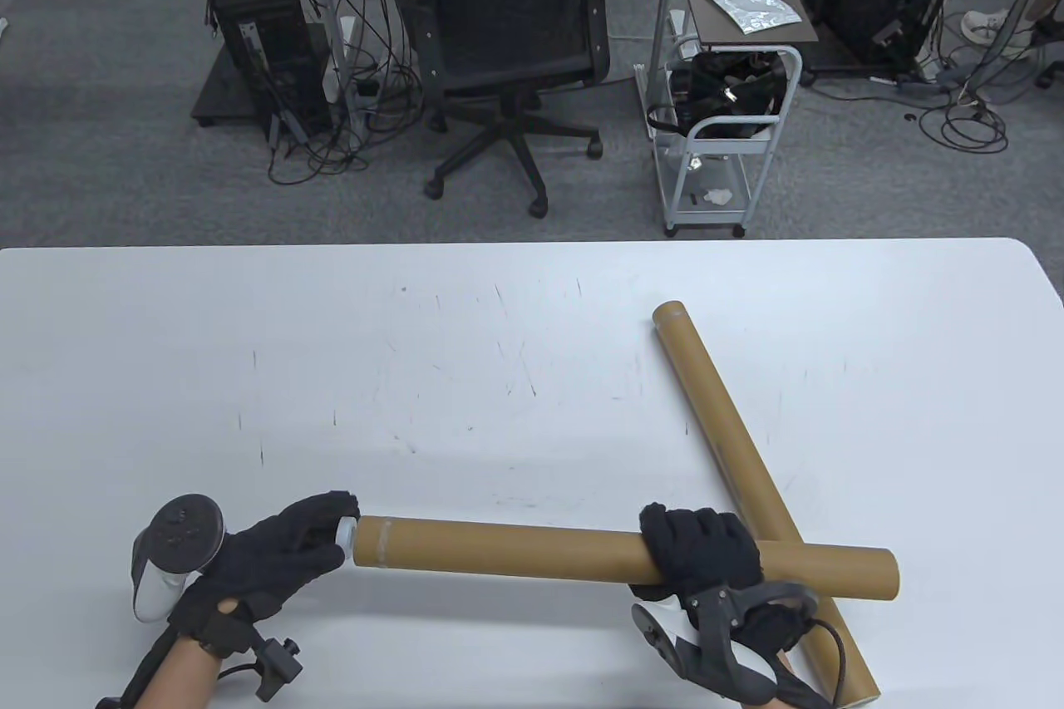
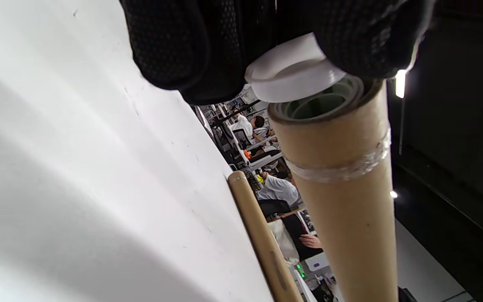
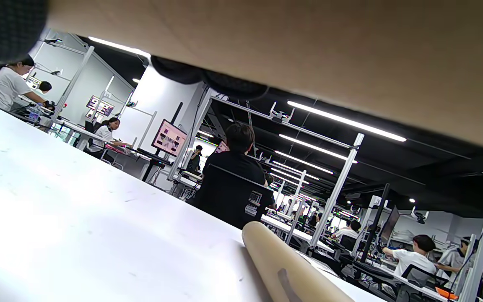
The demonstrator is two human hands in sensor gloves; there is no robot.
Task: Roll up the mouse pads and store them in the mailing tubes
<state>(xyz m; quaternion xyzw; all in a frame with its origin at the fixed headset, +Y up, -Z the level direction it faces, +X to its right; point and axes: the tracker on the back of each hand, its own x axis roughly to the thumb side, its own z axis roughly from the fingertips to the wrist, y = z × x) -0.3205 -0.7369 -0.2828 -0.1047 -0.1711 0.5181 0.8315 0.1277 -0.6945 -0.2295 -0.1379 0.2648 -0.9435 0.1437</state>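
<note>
A brown mailing tube [image 1: 515, 549] is held level across the front of the white table [image 1: 416, 376], above a second tube. My right hand [image 1: 702, 553] grips it around its right part. My left hand [image 1: 295, 543] holds a white plastic end cap [image 1: 344, 532] at the tube's left mouth. In the left wrist view the cap [image 2: 294, 73] sits tilted at the open end of the tube [image 2: 346, 201], and a rolled greenish mouse pad [image 2: 323, 100] shows inside. A second brown tube [image 1: 731, 443] lies diagonally on the table under the first; it also shows in the right wrist view [image 3: 287, 268].
A clear tape band [image 2: 342, 170] rings the held tube near its mouth. Beyond the table's far edge stand a black office chair [image 1: 507, 36] and a white cart [image 1: 723, 127].
</note>
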